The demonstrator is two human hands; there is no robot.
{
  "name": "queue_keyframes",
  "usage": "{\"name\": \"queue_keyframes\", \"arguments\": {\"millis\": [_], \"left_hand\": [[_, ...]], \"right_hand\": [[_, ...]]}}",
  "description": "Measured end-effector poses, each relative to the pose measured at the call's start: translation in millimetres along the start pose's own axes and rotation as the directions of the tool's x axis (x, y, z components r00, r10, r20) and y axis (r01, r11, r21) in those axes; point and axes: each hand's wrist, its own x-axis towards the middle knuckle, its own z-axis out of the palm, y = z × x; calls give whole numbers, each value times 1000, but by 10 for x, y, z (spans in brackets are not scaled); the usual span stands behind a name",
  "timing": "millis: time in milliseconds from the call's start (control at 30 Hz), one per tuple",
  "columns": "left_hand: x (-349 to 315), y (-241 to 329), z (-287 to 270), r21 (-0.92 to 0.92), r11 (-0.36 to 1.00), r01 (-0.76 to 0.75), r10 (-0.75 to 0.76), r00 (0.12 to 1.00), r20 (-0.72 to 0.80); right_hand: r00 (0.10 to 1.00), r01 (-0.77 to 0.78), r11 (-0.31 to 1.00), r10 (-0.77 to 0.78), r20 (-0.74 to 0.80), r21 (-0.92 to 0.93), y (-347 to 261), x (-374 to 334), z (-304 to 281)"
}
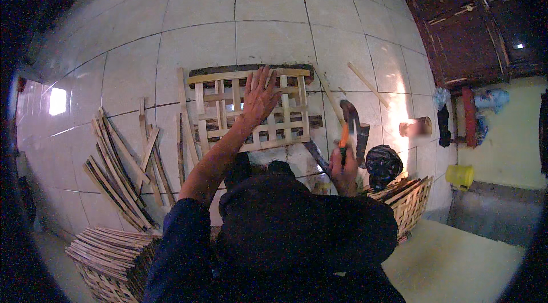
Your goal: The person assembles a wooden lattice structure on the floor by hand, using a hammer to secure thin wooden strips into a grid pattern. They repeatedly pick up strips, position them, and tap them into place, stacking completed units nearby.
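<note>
My left hand (261,100) lies flat with fingers spread on a lattice panel (257,146) of crossed pale wooden strips, near its far edge. The panel rests on the floor in front of me, with a dark wooden bar (222,69) along its far side and darker wood showing beneath its gaps. To the right of the panel, my right hand (343,173) is closed round the black and orange handle of a hammer (345,134). Its dark curved head points away from me, off the panel.
Loose wooden strips (123,171) lie at the left. Stacked lattice panels (111,246) stand at the near left, with more panels (412,206) at the right. A black plastic bag (383,166), a short wooden block (415,127) and a yellow container (459,177) are farther right.
</note>
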Motion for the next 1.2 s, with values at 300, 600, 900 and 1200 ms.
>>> {"name": "queue_keyframes", "arguments": {"millis": [300,600,900,1200], "left_hand": [[41,135,12,80,994,73,-82,990,115],[54,148,11,110,988,109,-121,986,115],[63,142,2,187,978,89,-115,984,138],[44,155,4,183,978,94,-121,983,141]], "right_hand": [[962,265,836,-199,185,-480,-515,1088,157],[891,450,764,-351,288,-462,-710,1504,696],[929,369,827,-341,143,-424,-213,1532,638],[988,144,923,-151,6,-356,-280,1491,645]]}}
